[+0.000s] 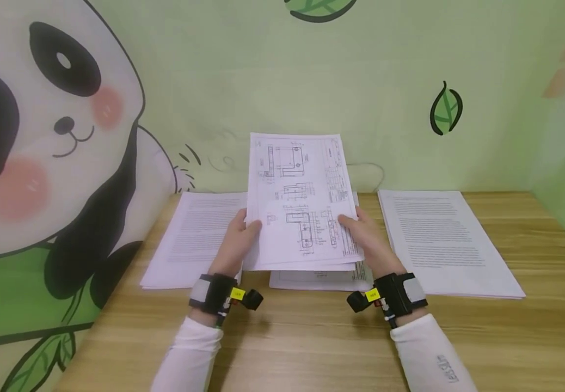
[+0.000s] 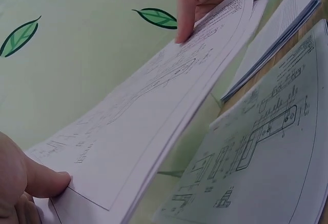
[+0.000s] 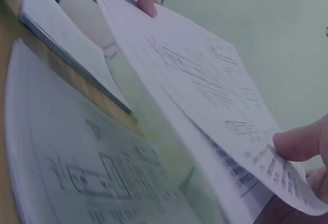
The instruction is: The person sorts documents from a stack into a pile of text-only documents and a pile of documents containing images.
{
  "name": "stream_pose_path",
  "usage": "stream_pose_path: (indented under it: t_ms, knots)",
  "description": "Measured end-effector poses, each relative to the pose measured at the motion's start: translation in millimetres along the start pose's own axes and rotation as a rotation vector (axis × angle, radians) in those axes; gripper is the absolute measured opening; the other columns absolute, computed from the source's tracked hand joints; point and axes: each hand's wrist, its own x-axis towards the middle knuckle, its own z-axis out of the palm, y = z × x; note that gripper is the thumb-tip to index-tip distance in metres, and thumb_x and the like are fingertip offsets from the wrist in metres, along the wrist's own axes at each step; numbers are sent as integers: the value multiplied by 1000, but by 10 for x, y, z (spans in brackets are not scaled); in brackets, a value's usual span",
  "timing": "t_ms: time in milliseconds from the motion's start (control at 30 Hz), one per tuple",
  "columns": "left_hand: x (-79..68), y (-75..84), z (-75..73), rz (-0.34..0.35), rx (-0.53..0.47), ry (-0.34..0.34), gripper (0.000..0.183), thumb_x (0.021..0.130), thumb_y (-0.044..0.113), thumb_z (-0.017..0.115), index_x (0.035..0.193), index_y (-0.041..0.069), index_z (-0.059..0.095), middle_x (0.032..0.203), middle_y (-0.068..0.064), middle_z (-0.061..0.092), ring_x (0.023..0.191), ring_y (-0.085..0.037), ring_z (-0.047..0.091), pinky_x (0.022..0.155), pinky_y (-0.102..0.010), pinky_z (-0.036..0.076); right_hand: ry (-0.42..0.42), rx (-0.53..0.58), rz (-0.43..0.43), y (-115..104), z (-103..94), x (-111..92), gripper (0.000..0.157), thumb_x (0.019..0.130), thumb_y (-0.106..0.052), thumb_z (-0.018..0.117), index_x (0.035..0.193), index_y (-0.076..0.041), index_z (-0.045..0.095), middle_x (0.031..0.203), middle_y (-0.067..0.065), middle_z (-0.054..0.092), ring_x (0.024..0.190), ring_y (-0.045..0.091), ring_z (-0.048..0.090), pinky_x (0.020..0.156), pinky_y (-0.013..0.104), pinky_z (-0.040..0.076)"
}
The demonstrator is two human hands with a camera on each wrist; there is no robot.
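Both hands hold a thin sheaf of printed drawing sheets (image 1: pixel 282 190) above the table, one hand at each side edge. My left hand (image 1: pixel 240 237) pinches the left edge, thumb on top and fingers beneath. On the opposite edge my right hand (image 1: pixel 370 239) grips the same way, its thumb (image 3: pixel 297 141) pressing the top sheet. That sheet bends away from the ones below at the right corner. Under the sheaf lies another pile of drawings (image 1: pixel 319 280), mostly hidden in the head view; its top drawing (image 2: pixel 256 142) shows in the left wrist view.
A stack of text pages (image 1: pixel 194 234) lies on the left of the wooden table (image 1: pixel 312 343), and a second text stack (image 1: pixel 439 239) lies on the right. Behind stands a green wall (image 1: pixel 263 81) with a painted panda. Each wrist wears a black strap with a camera.
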Motion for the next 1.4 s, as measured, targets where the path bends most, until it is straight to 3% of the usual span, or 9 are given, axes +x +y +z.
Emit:
stream_pose_path:
  t_ms: [167,267,433,533,700,867,933,1167,1400]
  knots:
    - [74,2,273,-46,-57,-50,48,97,23,42,143,19,31,142,-6,43,129,-24,40,111,-51,29,72,-45,5,28,-169,-1,49,99,-37,36,144,-20,31,120,9,56,99,20,59,73,27,50]
    - [107,-33,388,-77,-35,-71,53,96,21,41,147,19,25,151,-7,33,139,-24,28,116,-51,20,101,-69,8,63,-211,6,48,100,-32,32,146,-19,27,125,11,54,105,23,56,76,28,48]
    - [153,-162,477,-83,52,-102,62,94,12,42,150,12,15,156,-10,21,144,-26,18,118,-48,15,99,-168,39,142,-282,37,51,97,-15,33,147,-15,25,128,13,52,104,27,55,74,28,47]
    - [177,-263,482,-87,103,-111,62,92,10,45,148,9,19,154,-13,25,143,-28,21,118,-49,16,79,-262,31,202,-317,61,52,93,-9,38,145,-9,30,125,16,53,97,27,56,68,27,49]
    - [188,-383,495,-75,169,-116,55,90,11,51,142,10,33,141,-16,45,128,-31,43,110,-52,33,73,-342,37,314,-341,94,50,90,-7,46,140,-2,37,123,20,55,95,28,56,73,30,50]
    - [171,-411,491,-52,246,-114,50,90,15,56,138,13,44,118,-15,60,100,-27,59,87,-41,50,96,-371,23,407,-341,133,56,88,-4,48,142,-1,35,129,23,53,104,33,55,91,46,49]
    - [179,-413,483,-52,278,-101,49,89,16,58,136,13,47,113,-14,62,94,-25,60,81,-37,51,106,-386,16,432,-344,150,58,87,-3,49,143,-2,34,130,23,53,104,33,55,91,46,49]
    - [210,-438,441,-36,390,-32,47,86,17,61,132,9,54,111,-16,65,91,-25,60,77,-35,51,134,-462,-25,474,-349,166,57,84,-7,58,137,1,42,119,23,61,90,29,62,70,33,53]
    - [166,-442,419,-10,509,3,39,85,19,62,123,9,62,89,-11,65,70,-19,55,54,-24,41,172,-620,-7,454,-351,117,47,85,-23,59,125,2,57,102,19,67,79,25,61,58,27,46]
